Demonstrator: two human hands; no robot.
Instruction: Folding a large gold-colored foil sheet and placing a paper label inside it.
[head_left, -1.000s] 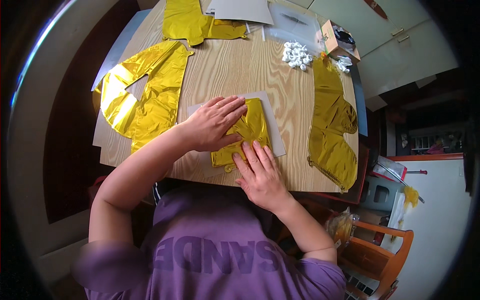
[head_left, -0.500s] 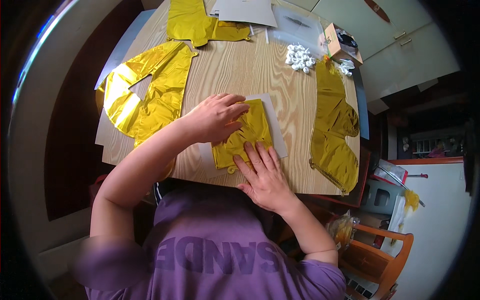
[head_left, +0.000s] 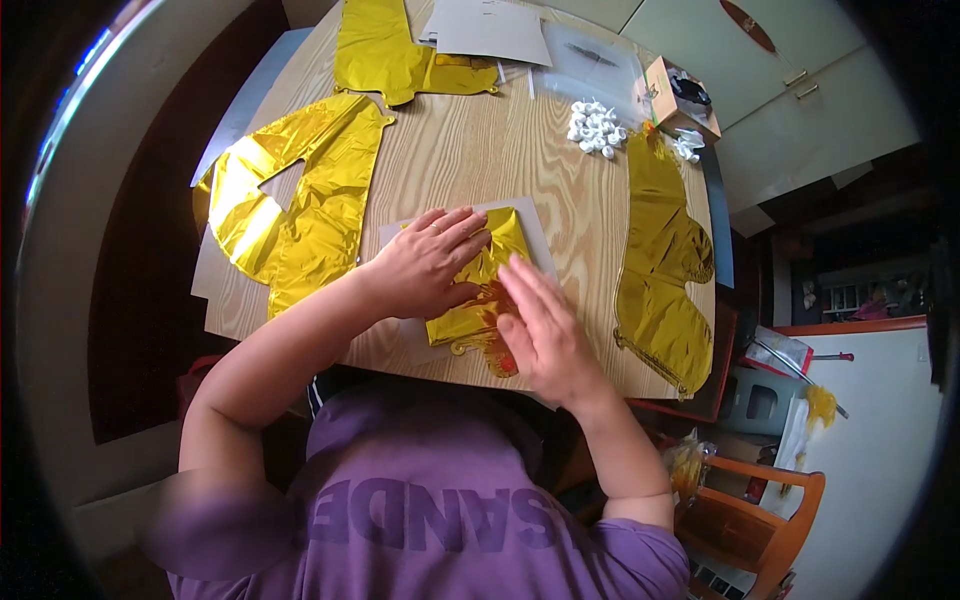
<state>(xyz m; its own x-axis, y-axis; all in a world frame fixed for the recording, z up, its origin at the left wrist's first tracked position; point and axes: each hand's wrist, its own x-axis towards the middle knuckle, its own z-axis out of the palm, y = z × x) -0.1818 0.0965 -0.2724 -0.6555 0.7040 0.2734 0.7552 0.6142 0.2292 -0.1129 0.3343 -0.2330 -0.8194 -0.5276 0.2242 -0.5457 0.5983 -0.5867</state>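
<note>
Two hands (head_left: 424, 264) (head_left: 550, 345) are over gold foil (head_left: 503, 238), tabletop (head_left: 460, 150) bare beyond its edge.

Glare left, corners dark, edges bent

White glare streaks a flat gold foil sheet with a triangular hole (head_left: 325, 205); the folded gold foil rectangle (head_left: 508, 238) shows orange reflections. The purple fabric sleeve (head_left: 220, 522) at lower left is blurred.

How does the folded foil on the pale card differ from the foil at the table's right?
The folded foil is compact and straight-edged; the right foil is longer, with a curved notch. The folded foil lies on the card under the left hand; the right foil lies on the table, untouched. Both are shiny gold.
</note>
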